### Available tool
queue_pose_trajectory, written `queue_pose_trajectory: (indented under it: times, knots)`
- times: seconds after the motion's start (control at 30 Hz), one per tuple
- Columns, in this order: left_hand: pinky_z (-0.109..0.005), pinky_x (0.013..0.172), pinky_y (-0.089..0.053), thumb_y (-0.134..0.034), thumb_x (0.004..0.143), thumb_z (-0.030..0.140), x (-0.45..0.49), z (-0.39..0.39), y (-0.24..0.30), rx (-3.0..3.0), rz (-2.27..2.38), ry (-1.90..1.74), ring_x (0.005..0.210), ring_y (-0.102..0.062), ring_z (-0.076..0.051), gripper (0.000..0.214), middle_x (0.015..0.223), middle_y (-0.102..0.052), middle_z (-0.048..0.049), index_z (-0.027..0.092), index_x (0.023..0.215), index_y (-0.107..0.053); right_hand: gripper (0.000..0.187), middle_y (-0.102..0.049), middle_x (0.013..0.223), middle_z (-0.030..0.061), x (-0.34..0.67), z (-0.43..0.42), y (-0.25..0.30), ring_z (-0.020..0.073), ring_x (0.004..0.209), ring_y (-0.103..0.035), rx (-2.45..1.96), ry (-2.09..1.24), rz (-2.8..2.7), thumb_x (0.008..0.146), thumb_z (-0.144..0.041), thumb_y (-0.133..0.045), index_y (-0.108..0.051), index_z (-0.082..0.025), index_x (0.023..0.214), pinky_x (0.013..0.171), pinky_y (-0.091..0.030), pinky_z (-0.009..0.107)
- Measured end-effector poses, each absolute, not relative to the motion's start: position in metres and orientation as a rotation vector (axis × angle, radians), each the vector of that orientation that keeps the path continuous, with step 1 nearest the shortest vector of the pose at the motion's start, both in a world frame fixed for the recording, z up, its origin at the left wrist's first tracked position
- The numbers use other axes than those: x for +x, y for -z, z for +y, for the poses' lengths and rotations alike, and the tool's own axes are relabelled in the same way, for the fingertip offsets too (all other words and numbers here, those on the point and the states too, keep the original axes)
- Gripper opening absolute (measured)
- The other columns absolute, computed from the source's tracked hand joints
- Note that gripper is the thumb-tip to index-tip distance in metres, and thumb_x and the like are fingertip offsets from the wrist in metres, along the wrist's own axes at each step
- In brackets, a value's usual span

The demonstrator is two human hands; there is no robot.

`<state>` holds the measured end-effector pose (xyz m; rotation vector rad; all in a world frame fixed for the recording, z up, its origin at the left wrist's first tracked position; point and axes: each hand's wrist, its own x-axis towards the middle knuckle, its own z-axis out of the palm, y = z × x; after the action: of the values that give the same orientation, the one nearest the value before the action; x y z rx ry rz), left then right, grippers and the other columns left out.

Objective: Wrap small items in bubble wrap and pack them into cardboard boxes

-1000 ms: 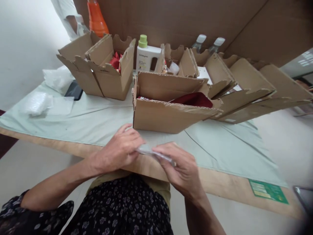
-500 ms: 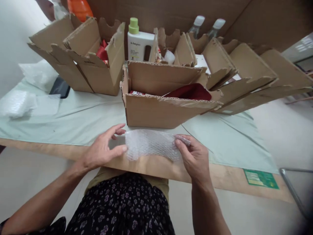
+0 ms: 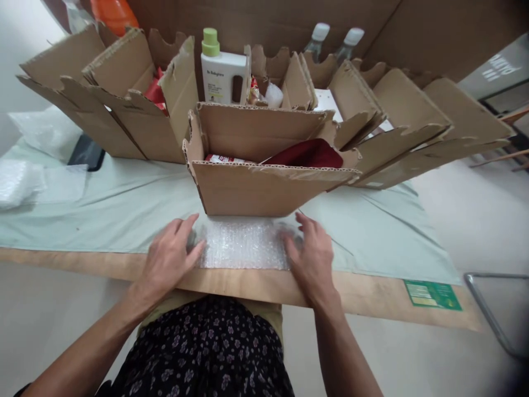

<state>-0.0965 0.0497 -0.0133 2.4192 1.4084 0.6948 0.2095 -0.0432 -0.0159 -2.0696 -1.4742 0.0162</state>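
A sheet of bubble wrap (image 3: 243,242) lies flat on the pale green cloth near the table's front edge. At its left end is my left hand (image 3: 171,253), thumb and fingers apart. My right hand (image 3: 311,256) is at the other end, also with thumb and fingers spread; its fingertips are slightly blurred, and whether they touch the wrap I cannot tell. Just behind the sheet stands an open cardboard box (image 3: 264,190), with dark red cloth (image 3: 308,155) and a small white-and-red packet (image 3: 225,159) inside.
More open cardboard boxes (image 3: 144,129) stand in a row behind. Among them is a white bottle with a green cap (image 3: 221,74). At left lie a black phone (image 3: 87,153) and folded bubble wrap (image 3: 19,182). A green card (image 3: 432,295) lies at the front right edge.
My right hand has let go of the bubble wrap's right end. The sheet, raised and curved before, now lies flat. The view has shifted slightly right.
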Motion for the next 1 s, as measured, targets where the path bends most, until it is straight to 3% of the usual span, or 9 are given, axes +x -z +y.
queue_pose_trajectory:
  times: [0.1,0.2,0.33,0.47,0.6,0.77,0.9,1.0]
  knots:
    - [-0.049,0.094,-0.056,-0.060,0.097,0.030,-0.094,0.037,0.001,2.566,1.308,-0.912,0.110,-0.067,-0.034,0.045,0.122,-0.068,-0.0153,0.021,0.141,-0.060,0.040,-0.070,0.130,0.0178,0.200,-0.052,0.010,0.0342,0.116,-0.066,-2.000,0.208,-1.534,0.100,-0.035,-0.058,-0.062,-0.019,0.137,0.099,-0.051,0.055]
    - [-0.054,0.113,-0.047,-0.061,0.097,0.022,-0.079,0.024,-0.004,2.663,0.970,-0.857,0.136,-0.057,-0.035,0.048,0.142,-0.063,-0.0146,0.024,0.144,-0.056,0.036,-0.069,0.135,0.0161,0.170,-0.048,-0.001,0.0315,0.124,-0.063,-1.777,0.101,-1.870,0.103,-0.022,-0.052,-0.063,-0.020,0.137,0.102,-0.051,0.051]
    - [-0.059,0.122,-0.035,-0.058,0.100,0.031,-0.069,0.021,0.015,2.784,0.830,-0.482,0.144,-0.051,-0.037,0.047,0.151,-0.061,-0.0177,0.016,0.145,-0.058,0.042,-0.063,0.148,0.0150,0.144,-0.032,0.009,0.0311,0.139,-0.056,-1.591,-0.098,-2.282,0.103,-0.022,-0.051,-0.061,-0.017,0.143,0.108,-0.050,0.048]
    - [-0.053,0.128,-0.025,-0.055,0.104,0.041,-0.081,0.031,0.031,2.906,0.801,-0.346,0.152,-0.043,-0.031,0.052,0.162,-0.052,-0.0089,0.022,0.153,-0.051,0.045,-0.059,0.156,0.0124,0.187,-0.052,0.034,0.0297,0.144,-0.053,-1.699,0.037,-2.296,0.107,-0.034,-0.048,-0.057,-0.016,0.147,0.113,-0.045,0.047]
    - [-0.048,0.128,-0.025,-0.056,0.103,0.040,-0.084,0.035,0.029,2.929,0.753,-0.399,0.152,-0.042,-0.027,0.052,0.162,-0.053,-0.0061,0.022,0.151,-0.052,0.041,-0.068,0.144,0.0117,0.253,-0.086,0.040,0.0291,0.134,-0.061,-1.936,0.327,-2.054,0.109,-0.034,-0.042,-0.059,-0.019,0.142,0.102,-0.047,0.045]
    - [-0.047,0.120,-0.040,-0.057,0.101,0.020,-0.082,0.037,0.029,2.717,0.813,-0.706,0.147,-0.048,-0.028,0.041,0.153,-0.058,-0.0129,0.020,0.141,-0.058,0.025,-0.077,0.119,0.0098,0.264,-0.074,0.026,0.0270,0.114,-0.069,-1.912,0.315,-1.901,0.107,-0.030,-0.050,-0.065,-0.020,0.123,0.093,-0.049,0.041]
    - [-0.056,0.109,-0.049,-0.061,0.099,0.019,-0.084,0.044,0.033,2.624,1.172,-0.828,0.134,-0.057,-0.036,0.037,0.139,-0.064,-0.0192,0.017,0.136,-0.059,0.028,-0.074,0.124,0.0136,0.241,-0.036,0.030,0.0312,0.116,-0.065,-1.930,0.232,-1.923,0.105,-0.033,-0.053,-0.065,-0.017,0.125,0.093,-0.050,0.045]
    - [-0.065,0.105,-0.050,-0.064,0.098,0.026,-0.081,0.048,0.037,2.617,1.341,-0.799,0.134,-0.055,-0.044,0.028,0.138,-0.063,-0.0246,0.013,0.122,-0.065,0.022,-0.073,0.125,0.0154,0.231,-0.025,0.040,0.0334,0.116,-0.065,-1.956,0.198,-1.897,0.103,-0.035,-0.056,-0.069,-0.018,0.109,0.092,-0.050,0.048]
